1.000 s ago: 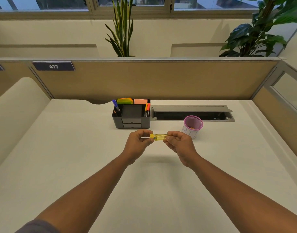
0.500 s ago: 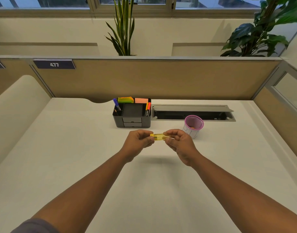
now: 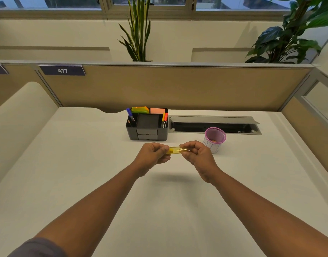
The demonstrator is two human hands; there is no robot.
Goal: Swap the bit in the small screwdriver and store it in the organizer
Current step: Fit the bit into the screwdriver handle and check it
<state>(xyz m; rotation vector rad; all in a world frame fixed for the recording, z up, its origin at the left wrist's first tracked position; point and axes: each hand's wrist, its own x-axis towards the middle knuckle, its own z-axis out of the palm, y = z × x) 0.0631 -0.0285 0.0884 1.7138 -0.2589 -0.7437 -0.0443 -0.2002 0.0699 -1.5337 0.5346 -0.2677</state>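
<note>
A small screwdriver with a clear yellow handle is held level above the white desk, lying left to right between my two hands. My left hand pinches its left end, and whether a bit sits there is hidden by the fingers. My right hand grips the handle's right end. Behind them stands the black desk organizer, holding pens, markers and sticky notes, with small drawers in its front.
A pink mesh cup stands just right of my right hand. An open grey cable tray is set into the desk behind it. A tan partition closes off the back, with plants beyond.
Both hands have stayed in place. My left fingers have closed in over the screwdriver's left end, so the short tip seen earlier no longer shows.
</note>
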